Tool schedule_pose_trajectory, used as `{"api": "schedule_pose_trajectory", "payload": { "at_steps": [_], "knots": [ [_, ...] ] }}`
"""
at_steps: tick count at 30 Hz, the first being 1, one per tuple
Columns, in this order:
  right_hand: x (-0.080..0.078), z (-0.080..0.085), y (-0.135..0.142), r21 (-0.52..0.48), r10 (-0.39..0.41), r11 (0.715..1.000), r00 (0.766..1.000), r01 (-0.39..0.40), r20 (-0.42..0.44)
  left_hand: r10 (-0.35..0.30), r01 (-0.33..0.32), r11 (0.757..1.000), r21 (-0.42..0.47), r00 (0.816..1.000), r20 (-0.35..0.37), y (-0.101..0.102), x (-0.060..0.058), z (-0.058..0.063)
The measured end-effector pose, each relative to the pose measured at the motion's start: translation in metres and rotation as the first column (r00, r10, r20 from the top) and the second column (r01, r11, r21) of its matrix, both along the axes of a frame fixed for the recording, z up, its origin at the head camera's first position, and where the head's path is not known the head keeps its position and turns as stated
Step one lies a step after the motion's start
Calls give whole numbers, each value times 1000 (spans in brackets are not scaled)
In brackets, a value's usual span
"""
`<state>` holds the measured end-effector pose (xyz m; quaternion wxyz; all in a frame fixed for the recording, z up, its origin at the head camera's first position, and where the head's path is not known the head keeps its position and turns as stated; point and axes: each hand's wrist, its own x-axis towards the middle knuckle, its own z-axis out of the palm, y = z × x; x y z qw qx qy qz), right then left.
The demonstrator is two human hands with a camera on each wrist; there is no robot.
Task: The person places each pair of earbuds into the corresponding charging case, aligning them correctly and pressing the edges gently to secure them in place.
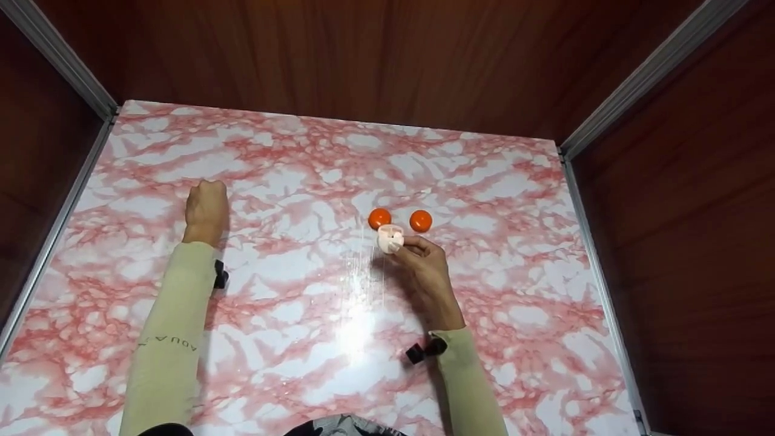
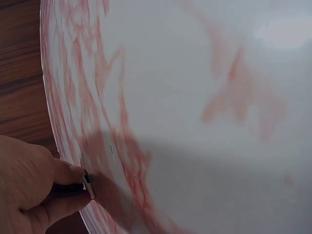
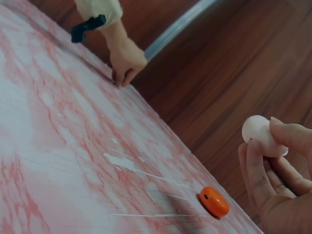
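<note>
My right hand point(image 1: 428, 269) pinches a small white rounded piece point(image 1: 390, 240) between thumb and fingers, above the table. Recesses show on the piece's upper face in the head view; in the right wrist view it looks smooth and egg-like. Just beyond that hand, two orange rounded pieces point(image 1: 421, 221) lie side by side on the table. A small dark hole marks the orange piece point(image 3: 214, 202) seen in the right wrist view. Over at the left, my left hand point(image 1: 207, 209) pinches a small black and silvery thing point(image 2: 89, 187) at the tabletop. Its kind is unclear, and the fingers hide most of it.
The table point(image 1: 290, 242) has a red-and-white marbled top with a glare patch near its middle. Dark wood-grain panels point(image 1: 339, 54) enclose the back and both sides, with metal strips at the corners. A black wrist strap point(image 1: 433, 348) sits on the right sleeve.
</note>
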<state>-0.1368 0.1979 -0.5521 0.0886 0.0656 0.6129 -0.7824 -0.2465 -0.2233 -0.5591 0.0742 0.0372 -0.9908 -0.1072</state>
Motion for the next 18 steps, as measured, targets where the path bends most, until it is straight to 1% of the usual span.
{"api": "schedule_pose_trajectory", "payload": {
  "at_steps": [3, 8, 9, 12, 15, 18],
  "knots": [
    [0, 0, -1, -23, -2, 1000, 1000, 2, -3, -2, 2, 1000, -10, 1000, 7, -1, 0, 0],
    [0, 0, -1, -95, -9, 995, 1000, 8, -4, -12, 12, 1000, -23, 1000, -1, -1, 1, 1],
    [0, 1, -2, -93, -7, 996, 1000, 7, -3, -16, 16, 1000, -25, 1000, -5, -1, 1, 2],
    [-1, 1, -2, -88, -6, 996, 1000, 6, -4, -32, 32, 999, -38, 999, -7, 0, 3, 7],
    [-2, 2, -1, -85, -10, 996, 1000, 9, -6, -56, 55, 997, -46, 998, -14, 1, 3, 14],
    [-2, 2, -1, -89, -16, 996, 1000, 16, -1, -99, 92, 989, -115, 994, -55, 6, 2, 19]
  ]
}}
